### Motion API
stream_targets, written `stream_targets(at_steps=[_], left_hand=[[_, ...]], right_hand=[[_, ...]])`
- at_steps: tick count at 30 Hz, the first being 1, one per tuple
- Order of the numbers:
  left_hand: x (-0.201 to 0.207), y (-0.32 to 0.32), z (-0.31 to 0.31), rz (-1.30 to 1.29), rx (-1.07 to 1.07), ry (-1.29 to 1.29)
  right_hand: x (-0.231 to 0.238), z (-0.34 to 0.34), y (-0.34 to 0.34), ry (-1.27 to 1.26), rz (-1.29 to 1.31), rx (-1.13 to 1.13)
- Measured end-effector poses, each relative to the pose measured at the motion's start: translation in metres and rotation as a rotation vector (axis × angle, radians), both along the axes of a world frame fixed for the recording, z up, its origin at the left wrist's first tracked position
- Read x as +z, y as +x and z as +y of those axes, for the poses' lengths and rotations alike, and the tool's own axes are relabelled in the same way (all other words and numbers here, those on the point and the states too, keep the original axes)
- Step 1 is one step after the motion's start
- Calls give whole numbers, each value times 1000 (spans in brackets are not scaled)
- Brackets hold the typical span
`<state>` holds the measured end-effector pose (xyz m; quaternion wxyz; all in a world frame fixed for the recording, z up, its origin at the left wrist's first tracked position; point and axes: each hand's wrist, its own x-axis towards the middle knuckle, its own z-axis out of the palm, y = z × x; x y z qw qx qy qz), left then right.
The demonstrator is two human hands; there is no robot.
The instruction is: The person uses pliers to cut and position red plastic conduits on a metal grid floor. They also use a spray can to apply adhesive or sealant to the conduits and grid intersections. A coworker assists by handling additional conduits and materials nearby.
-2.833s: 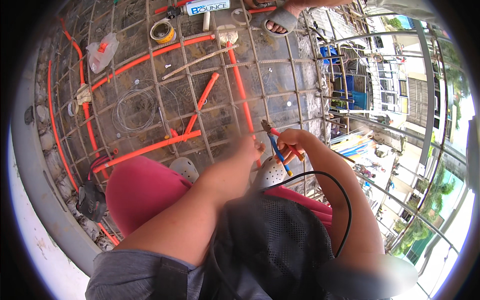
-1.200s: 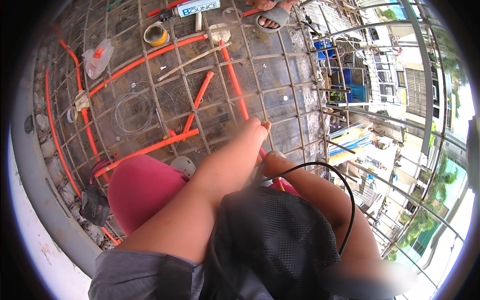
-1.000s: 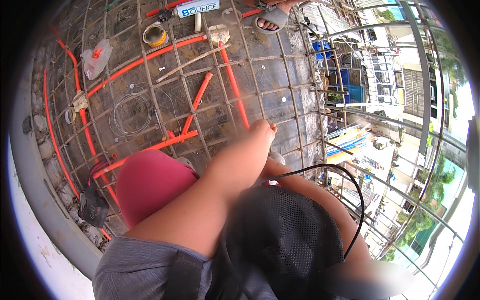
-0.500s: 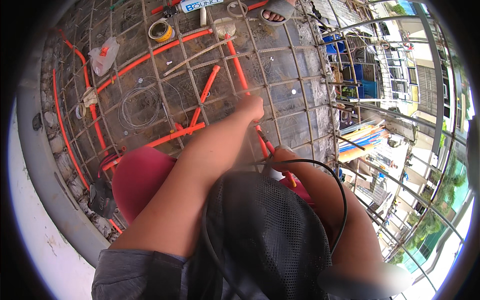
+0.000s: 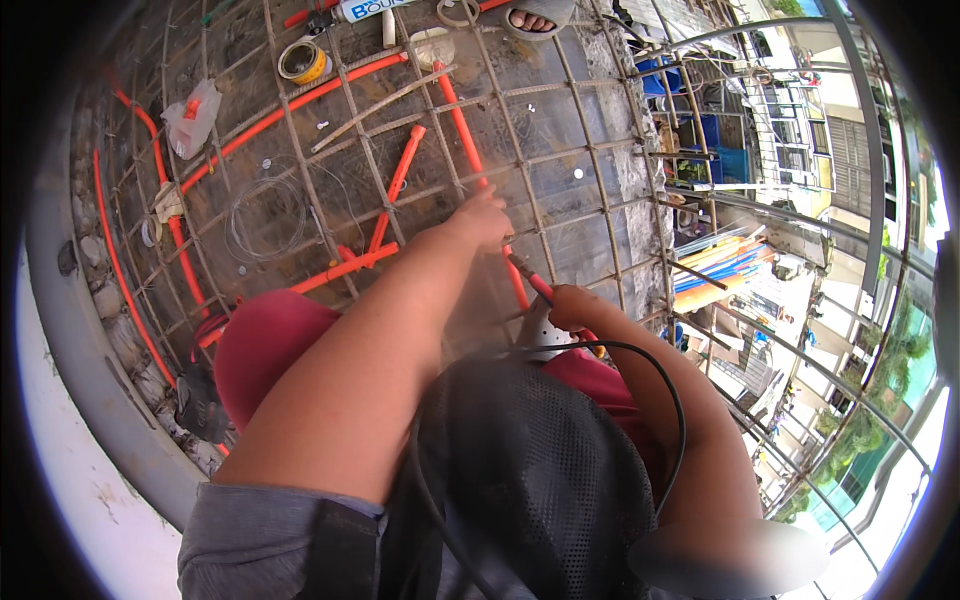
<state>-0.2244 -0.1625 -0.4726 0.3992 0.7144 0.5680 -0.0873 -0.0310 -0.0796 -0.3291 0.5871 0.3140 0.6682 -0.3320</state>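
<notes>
An orange pipe (image 5: 459, 123) runs down the middle under the steel bars. My left hand (image 5: 483, 222) is closed over this pipe beside a bar crossing; its fingertips are partly hidden. Just below that hand is the metal head of the red-handled pliers (image 5: 540, 287). My right hand (image 5: 574, 307) grips the pliers, and a yellow handle end shows beneath it. The pipe continues past the pliers' head toward my foot (image 5: 541, 332) in a light perforated shoe. I cannot tell whether the jaws touch anything.
A rebar grid (image 5: 590, 146) covers the floor. Around it lie a loose orange pipe (image 5: 397, 190), a wire coil (image 5: 267, 218), a tape roll (image 5: 303, 62) and a plastic bag (image 5: 192, 120). Another person's sandalled foot (image 5: 536, 20) stands at the top. Scaffolding (image 5: 709, 150) rises at the right.
The view has shifted slightly. My left hand's fingers are less tightly bunched over the pipe. My right hand has turned a little on the pliers, whose head stays near my left hand.
</notes>
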Motion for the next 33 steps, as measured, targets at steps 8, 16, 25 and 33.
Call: stream_targets(at_steps=[8, 16, 25, 33], left_hand=[[-13, 8, -19, 28, 103, 183], [-7, 10, -20, 58, 119, 147], [-7, 11, -21, 65, 129, 165], [-10, 11, -21, 88, 82, 142]], right_hand=[[0, 26, 1, 67, -166, 16], [-35, 52, -10, 110, -81, 350], [-24, 41, -55, 55, -151, 397], [-31, 37, -30, 120, -202, -48]])
